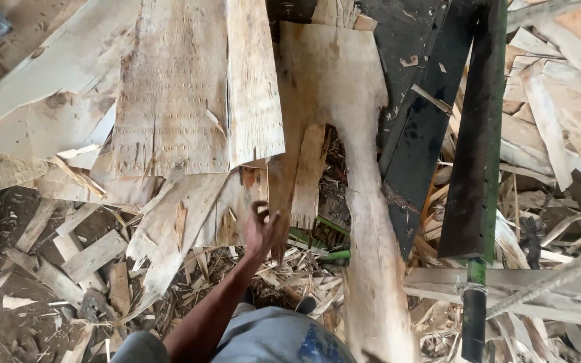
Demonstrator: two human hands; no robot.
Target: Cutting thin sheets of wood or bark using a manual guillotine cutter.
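My left hand [261,230] reaches forward from the bottom of the head view. Its fingers curl round the lower end of a narrow brown veneer strip [281,181], which hangs among overlapping sheets. To the left of the hand lies a torn pale veneer piece [173,225]. Above it are two wide rough veneer sheets [189,87]. On the right, a long pale sheet [364,222] runs down past my grey trouser leg [270,339]. My right hand is out of sight.
A dark green metal beam [475,134] slants down on the right, with a green pole [474,316] below it. A black board [418,128] leans beside the beam. Scrap wood slats [89,259] and splinters litter the dirt ground. More veneer offcuts [559,101] pile up at far right.
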